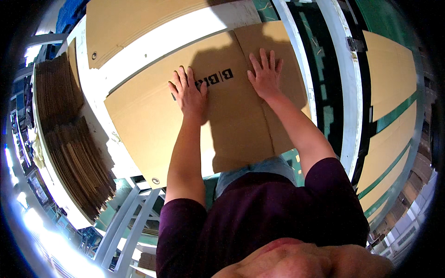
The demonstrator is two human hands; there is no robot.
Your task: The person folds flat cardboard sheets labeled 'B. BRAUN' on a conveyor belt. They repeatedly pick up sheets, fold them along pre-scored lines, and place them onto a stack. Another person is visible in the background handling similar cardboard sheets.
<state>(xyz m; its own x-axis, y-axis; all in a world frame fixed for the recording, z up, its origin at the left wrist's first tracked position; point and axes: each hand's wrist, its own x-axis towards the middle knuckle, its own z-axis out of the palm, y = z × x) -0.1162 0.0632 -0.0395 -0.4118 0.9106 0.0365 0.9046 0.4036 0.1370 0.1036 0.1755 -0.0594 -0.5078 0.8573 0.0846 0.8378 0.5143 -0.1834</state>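
We lay our bare left hand (pixel 189 95) and bare right hand (pixel 267 78) palm-down, grips wide, at eleven and one o'clock on the flat brown cardboard sheet (pixel 143 120), centred over the white tabletop (pixel 185 35); brown corrugated stacks (pixel 78 160) stand at nine.

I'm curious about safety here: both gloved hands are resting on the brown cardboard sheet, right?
Not gloved: the left hand and the right hand are bare, as the head view shows. Both do rest on the brown cardboard sheet.
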